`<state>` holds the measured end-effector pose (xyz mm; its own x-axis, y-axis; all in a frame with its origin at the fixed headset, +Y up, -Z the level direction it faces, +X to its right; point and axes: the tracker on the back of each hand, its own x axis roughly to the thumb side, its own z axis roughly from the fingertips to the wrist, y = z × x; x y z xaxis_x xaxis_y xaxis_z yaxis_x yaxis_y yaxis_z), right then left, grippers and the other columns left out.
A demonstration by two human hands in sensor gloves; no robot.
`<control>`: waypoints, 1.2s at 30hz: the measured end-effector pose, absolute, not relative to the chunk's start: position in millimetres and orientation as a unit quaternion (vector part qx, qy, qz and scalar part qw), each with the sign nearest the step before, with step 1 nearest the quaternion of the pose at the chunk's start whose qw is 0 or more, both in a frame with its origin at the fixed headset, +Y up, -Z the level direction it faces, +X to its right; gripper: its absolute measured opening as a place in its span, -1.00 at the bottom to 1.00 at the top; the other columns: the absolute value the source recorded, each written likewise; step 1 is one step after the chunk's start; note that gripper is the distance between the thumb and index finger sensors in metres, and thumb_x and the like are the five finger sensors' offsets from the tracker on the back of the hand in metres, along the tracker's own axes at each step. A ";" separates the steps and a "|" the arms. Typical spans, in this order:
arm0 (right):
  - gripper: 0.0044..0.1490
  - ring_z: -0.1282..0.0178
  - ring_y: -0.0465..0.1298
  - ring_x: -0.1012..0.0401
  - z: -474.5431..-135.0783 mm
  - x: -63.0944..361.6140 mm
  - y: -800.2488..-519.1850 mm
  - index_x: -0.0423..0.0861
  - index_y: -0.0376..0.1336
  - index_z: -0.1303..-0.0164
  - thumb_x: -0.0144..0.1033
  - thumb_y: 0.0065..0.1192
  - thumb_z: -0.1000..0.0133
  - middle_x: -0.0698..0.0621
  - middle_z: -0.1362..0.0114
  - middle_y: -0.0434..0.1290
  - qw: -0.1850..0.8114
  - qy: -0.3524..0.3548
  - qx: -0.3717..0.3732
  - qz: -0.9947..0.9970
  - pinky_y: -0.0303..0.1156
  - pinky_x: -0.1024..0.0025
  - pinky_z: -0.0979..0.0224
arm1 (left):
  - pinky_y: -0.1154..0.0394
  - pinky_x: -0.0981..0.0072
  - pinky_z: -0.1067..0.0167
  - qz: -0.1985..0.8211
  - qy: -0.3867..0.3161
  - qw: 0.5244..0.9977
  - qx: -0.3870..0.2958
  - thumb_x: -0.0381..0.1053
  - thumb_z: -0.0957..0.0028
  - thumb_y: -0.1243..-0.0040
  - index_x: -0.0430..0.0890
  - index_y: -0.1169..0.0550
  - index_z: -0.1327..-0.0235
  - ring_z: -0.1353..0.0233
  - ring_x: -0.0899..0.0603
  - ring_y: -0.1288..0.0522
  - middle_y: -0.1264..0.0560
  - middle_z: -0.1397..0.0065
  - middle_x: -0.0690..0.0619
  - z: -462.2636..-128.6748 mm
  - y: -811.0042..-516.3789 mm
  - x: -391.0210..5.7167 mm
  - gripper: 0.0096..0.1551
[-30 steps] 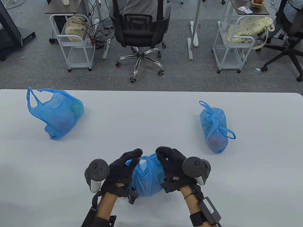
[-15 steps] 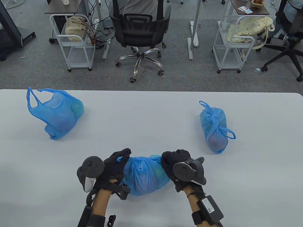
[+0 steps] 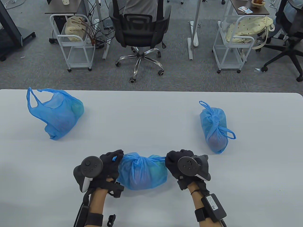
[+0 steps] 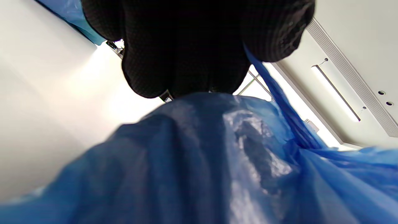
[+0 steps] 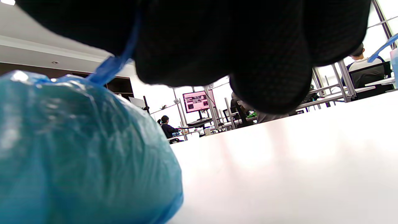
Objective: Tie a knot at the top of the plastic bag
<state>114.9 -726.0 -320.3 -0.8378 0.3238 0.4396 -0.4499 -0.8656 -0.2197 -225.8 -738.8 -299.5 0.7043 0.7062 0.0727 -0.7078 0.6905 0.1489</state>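
Behind the white table stand an office chair and carts.

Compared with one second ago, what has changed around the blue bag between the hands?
The left hand and right hand, each gripping a handle, moved apart sideways, pulling the handles into a knot on the middle bag. The open bag and tied bag stayed put.

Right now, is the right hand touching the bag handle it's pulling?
Touching. In the right wrist view the blue handle strip runs up into the right hand, clamped between its fingers.
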 end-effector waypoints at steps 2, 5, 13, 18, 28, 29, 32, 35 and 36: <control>-0.55 0.32 0.74 0.05 -322.0 117.2 -729.1 -0.21 0.58 0.29 -0.08 0.36 0.00 -0.01 0.44 0.67 0.202 -0.154 0.192 0.948 0.53 -0.19 -0.03 | -0.33 -0.20 -0.37 0.361 0.003 0.929 0.078 0.15 -0.05 -0.13 0.00 -0.77 -0.01 -0.22 -0.23 -0.69 -0.77 -0.12 -0.02 -300.3 -739.8 -227.9 -0.52; -0.55 0.33 0.74 0.08 -325.2 121.9 -735.5 -0.21 0.59 0.30 -0.08 0.36 0.00 0.00 0.45 0.67 0.199 -0.135 0.184 0.953 0.54 -0.17 -0.03 | -0.38 -0.18 -0.35 0.309 0.025 0.948 0.069 0.16 -0.03 -0.13 0.01 -0.80 0.07 -0.17 -0.20 -0.73 -0.81 -0.03 0.01 -301.6 -745.8 -233.1 -0.53; -0.55 0.31 0.74 0.05 -319.7 119.8 -732.7 -0.20 0.57 0.26 -0.09 0.33 -0.02 -0.01 0.42 0.67 0.174 -0.167 0.186 0.952 0.53 -0.19 -0.04 | -0.33 -0.22 -0.39 0.341 0.018 0.934 0.106 0.26 0.00 -0.19 0.08 -0.79 0.12 -0.17 -0.13 -0.74 -0.80 0.02 0.08 -294.6 -736.8 -238.5 -0.56; -0.55 0.30 0.74 0.03 -314.2 119.3 -729.3 -0.21 0.57 0.24 -0.10 0.33 -0.02 -0.03 0.40 0.68 0.225 -0.208 0.186 0.933 0.52 -0.20 -0.03 | -0.18 -0.37 -0.44 0.433 -0.020 0.888 0.152 0.24 0.02 -0.28 0.07 -0.76 0.10 -0.24 -0.16 -0.68 -0.76 0.01 0.07 -287.1 -723.7 -228.6 -0.59; -0.54 0.28 0.73 0.02 -300.8 95.2 -702.1 -0.22 0.55 0.21 -0.10 0.31 -0.05 -0.03 0.38 0.67 0.389 -0.234 0.234 0.860 0.51 -0.21 -0.04 | -0.07 -0.50 -0.42 0.253 -0.164 0.946 0.120 0.09 0.07 -0.40 -0.03 -0.76 -0.01 -0.17 -0.15 -0.70 -0.77 0.15 0.07 -274.0 -699.4 -159.5 -0.56; -0.54 0.27 0.73 0.03 -298.2 90.4 -698.6 -0.22 0.55 0.21 -0.10 0.31 -0.05 -0.03 0.38 0.67 0.403 -0.235 0.243 0.851 0.51 -0.21 -0.04 | -0.05 -0.51 -0.42 0.224 -0.175 0.953 0.100 0.08 0.07 -0.40 -0.05 -0.73 -0.07 -0.19 -0.16 -0.69 -0.76 0.15 0.07 -274.3 -701.3 -152.0 -0.53; -0.54 0.27 0.73 0.03 -290.9 77.3 -690.1 -0.23 0.55 0.21 -0.11 0.31 -0.05 -0.03 0.38 0.67 0.421 -0.230 0.275 0.833 0.51 -0.21 -0.04 | -0.03 -0.52 -0.42 0.164 -0.183 0.966 0.084 0.06 0.05 -0.37 -0.07 -0.65 -0.21 -0.22 -0.16 -0.66 -0.73 0.14 0.07 -274.1 -704.4 -138.9 -0.45; -0.54 0.27 0.73 0.03 -285.0 68.5 -684.3 -0.22 0.55 0.20 -0.10 0.30 -0.06 -0.03 0.37 0.67 0.438 -0.225 0.290 0.821 0.51 -0.21 -0.05 | -0.05 -0.53 -0.41 0.155 -0.186 0.969 0.051 0.04 0.04 -0.37 -0.07 -0.57 -0.31 -0.20 -0.17 -0.64 -0.70 0.16 0.04 -273.7 -704.1 -133.8 -0.39; -0.54 0.27 0.73 0.03 -283.1 65.9 -682.3 -0.23 0.54 0.20 -0.10 0.30 -0.06 -0.03 0.37 0.67 0.452 -0.220 0.293 0.813 0.51 -0.21 -0.05 | -0.05 -0.54 -0.41 0.155 -0.188 0.969 0.041 0.03 0.04 -0.36 -0.05 -0.54 -0.34 -0.20 -0.18 -0.64 -0.69 0.17 0.03 -273.4 -703.8 -132.6 -0.37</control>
<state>65.9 -682.3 -283.1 -0.4194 0.6060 0.6759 -0.8641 -0.4946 -0.0928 -132.6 -703.8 -273.4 0.8817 0.2848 0.3762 -0.3157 0.9486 0.0218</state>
